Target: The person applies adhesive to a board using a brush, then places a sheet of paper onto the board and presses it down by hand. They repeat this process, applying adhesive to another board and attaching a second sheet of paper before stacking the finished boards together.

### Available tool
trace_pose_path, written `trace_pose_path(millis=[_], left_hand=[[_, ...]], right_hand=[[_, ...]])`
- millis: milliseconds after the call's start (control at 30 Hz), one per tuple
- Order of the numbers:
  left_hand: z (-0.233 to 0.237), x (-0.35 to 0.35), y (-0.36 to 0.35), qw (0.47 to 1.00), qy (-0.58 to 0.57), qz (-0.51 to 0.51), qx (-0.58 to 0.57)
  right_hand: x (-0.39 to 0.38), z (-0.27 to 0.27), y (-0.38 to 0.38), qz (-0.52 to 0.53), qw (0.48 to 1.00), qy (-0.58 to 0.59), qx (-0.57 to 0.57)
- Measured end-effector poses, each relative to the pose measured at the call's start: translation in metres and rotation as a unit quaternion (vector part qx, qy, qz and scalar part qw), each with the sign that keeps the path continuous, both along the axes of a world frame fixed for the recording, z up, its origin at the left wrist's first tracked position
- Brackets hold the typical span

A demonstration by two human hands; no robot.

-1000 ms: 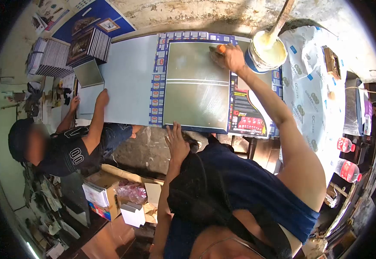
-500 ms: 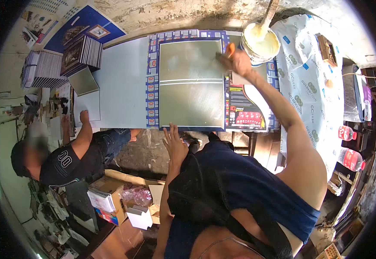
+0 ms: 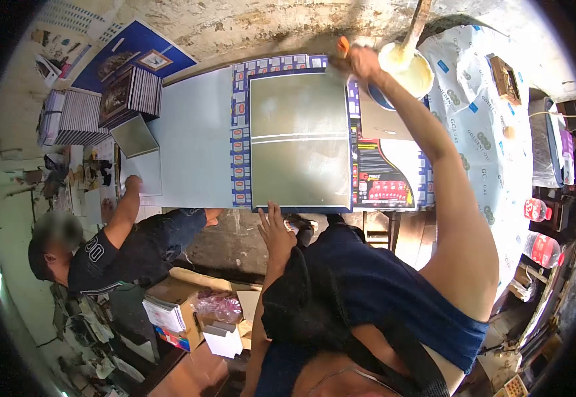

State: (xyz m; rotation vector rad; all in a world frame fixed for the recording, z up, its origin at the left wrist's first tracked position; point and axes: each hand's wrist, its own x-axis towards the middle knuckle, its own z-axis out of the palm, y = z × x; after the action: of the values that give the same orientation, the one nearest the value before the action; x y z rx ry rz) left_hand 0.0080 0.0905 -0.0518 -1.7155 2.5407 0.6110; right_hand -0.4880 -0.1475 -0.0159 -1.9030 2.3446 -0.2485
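Note:
My right hand (image 3: 365, 63) is closed around a brush (image 3: 341, 61) with an orange handle, its head smeared by motion. It is at the far right corner of a large grey sheet (image 3: 300, 106) with dark blue edges and white lines across its middle. Just right of that hand stands a bucket (image 3: 412, 78) of cream-coloured paste with a wooden stick in it. My left hand (image 3: 276, 230) is open, fingers spread, with its fingertips at the sheet's near edge.
Blue printed paper (image 3: 240, 152) lies under the sheet. A co-worker (image 3: 126, 248) sits at the left, one hand on a white board. Stacked framed pieces (image 3: 129, 99) stand at the back left. White printed plastic (image 3: 480, 132) covers the right side. An open carton (image 3: 192, 314) is below.
My right hand has moved with the brush away from me, up to the sheet's far corner. My left hand stays at the near edge. The whole view has shifted slightly.

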Motion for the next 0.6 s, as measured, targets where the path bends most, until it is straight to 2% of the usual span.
trace_pose_path(millis=[67, 100, 200, 233, 300, 333, 367, 400, 467, 533, 600], left_hand=[[0.006, -0.003, -0.002, 1.000, 0.003, 0.008, 0.016], [0.004, -0.004, -0.003, 1.000, -0.006, 0.007, 0.006], [-0.001, -0.004, -0.002, 0.999, -0.030, 0.017, 0.012], [0.000, -0.004, -0.002, 0.999, -0.035, 0.014, 0.007], [0.000, -0.004, -0.004, 0.999, -0.033, 0.016, 0.017], [0.001, -0.003, -0.003, 0.999, -0.032, 0.016, 0.023], [0.000, -0.003, -0.002, 0.999, -0.031, 0.016, 0.019], [-0.002, -0.003, -0.002, 0.999, -0.030, 0.016, 0.012], [-0.005, -0.003, -0.004, 1.000, -0.015, 0.021, 0.009], [-0.007, -0.002, -0.002, 0.999, 0.012, 0.029, 0.019], [-0.005, -0.002, -0.004, 1.000, -0.008, 0.023, 0.009]], right_hand=[[0.009, 0.030, -0.006, 0.049, 0.983, -0.019, -0.173], [0.015, 0.036, -0.017, 0.051, 0.983, -0.024, -0.173], [0.050, 0.047, -0.026, 0.209, 0.954, -0.212, -0.035], [0.067, 0.042, -0.029, 0.317, 0.909, -0.242, -0.124], [0.069, 0.051, -0.052, 0.274, 0.958, -0.082, 0.004], [0.070, 0.056, -0.062, 0.247, 0.967, 0.000, 0.068], [0.062, 0.051, -0.086, 0.165, 0.982, 0.001, 0.092], [0.051, 0.043, -0.099, 0.161, 0.987, 0.001, -0.001], [0.056, 0.059, -0.109, 0.164, 0.985, -0.017, -0.058], [0.073, 0.044, -0.123, 0.261, 0.961, -0.089, 0.005], [0.090, 0.017, -0.139, 0.353, 0.920, -0.154, 0.069]])
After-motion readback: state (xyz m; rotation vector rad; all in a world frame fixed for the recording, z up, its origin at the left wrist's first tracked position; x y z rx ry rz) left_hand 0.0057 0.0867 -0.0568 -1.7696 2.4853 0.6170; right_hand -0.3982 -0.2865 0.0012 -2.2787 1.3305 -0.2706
